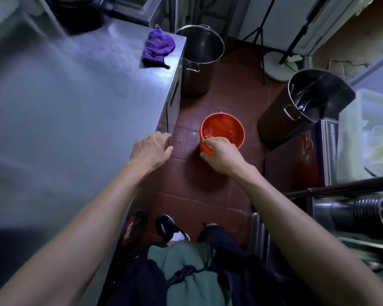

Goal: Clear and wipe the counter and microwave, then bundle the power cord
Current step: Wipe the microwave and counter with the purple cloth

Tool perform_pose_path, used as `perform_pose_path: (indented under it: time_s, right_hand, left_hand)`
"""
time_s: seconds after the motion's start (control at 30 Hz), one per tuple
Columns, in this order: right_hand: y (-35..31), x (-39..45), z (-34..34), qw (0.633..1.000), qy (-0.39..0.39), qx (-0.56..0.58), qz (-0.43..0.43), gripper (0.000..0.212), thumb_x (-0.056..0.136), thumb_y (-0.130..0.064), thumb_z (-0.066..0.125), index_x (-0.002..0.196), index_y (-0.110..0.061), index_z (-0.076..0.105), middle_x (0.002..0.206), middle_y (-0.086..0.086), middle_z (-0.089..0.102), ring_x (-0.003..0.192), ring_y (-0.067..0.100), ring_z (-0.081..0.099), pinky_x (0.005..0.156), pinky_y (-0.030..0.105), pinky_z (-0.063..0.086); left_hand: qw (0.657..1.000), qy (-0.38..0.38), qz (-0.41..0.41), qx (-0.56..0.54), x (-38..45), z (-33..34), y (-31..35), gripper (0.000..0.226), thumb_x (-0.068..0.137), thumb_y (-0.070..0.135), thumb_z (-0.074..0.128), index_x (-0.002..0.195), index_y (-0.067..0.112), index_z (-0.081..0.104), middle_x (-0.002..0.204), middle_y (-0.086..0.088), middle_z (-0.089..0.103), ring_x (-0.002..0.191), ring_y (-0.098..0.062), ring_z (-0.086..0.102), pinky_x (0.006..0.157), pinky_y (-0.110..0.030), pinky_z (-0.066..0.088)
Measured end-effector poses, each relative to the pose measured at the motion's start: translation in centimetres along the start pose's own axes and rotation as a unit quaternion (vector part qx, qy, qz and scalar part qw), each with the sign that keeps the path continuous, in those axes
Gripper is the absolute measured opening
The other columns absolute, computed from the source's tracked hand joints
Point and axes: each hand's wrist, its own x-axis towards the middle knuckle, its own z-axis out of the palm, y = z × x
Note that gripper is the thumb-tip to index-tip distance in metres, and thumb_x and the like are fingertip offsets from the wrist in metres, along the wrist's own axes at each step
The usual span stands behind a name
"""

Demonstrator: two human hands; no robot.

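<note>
1. A red and white mark sits on the dark red box (296, 155) at the right, under the tilted metal pot (314, 100); its characters are too blurred to read.
2. A red mark on a dark object (133, 226) below the surface (75, 107) edge is also unreadable.

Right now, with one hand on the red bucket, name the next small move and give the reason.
Probably lift the red bucket off the floor: the right hand already grips its near rim, the left hand rests open at the counter edge, and the purple cloth lies unused on the counter's far corner.
</note>
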Motion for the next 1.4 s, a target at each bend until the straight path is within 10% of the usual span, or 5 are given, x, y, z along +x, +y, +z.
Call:
perform_pose_path:
  time_s: [0.93, 1.4]
  right_hand:
    - [-0.6, 42.5, -8.2, 0.99, -0.09, -0.033, -0.103, 0.078, 0.086, -0.039, 0.068, 0.152, -0.025, 0.031, 0.163, 0.01, 0.022, 0.146, 0.033, 0.024, 0.11, 0.05, 0.036]
    - [-0.7, 61.0, -8.3, 0.941, -0.098, -0.141, -0.292, 0.082, 0.086, -0.02, 0.067, 0.156, -0.018, 0.026, 0.166, 0.011, 0.008, 0.152, 0.037, 0.007, 0.115, 0.05, 0.028]
  left_hand:
    - [0.98, 0.063, -0.179, -0.06, 29.7, -6.1, -11.6, 0.042, 0.094, 0.037, 0.056, 0.133, 0.022, 0.057, 0.135, -0.001, 0.059, 0.121, -0.027, 0.055, 0.095, -0.043, 0.04]
    - [0.964, 0.074, -0.246, -0.06, 45.0, -6.2, -10.8, 0.056, 0.093, 0.045, 0.059, 0.14, 0.017, 0.048, 0.143, 0.0, 0.048, 0.126, -0.028, 0.045, 0.095, -0.045, 0.039]
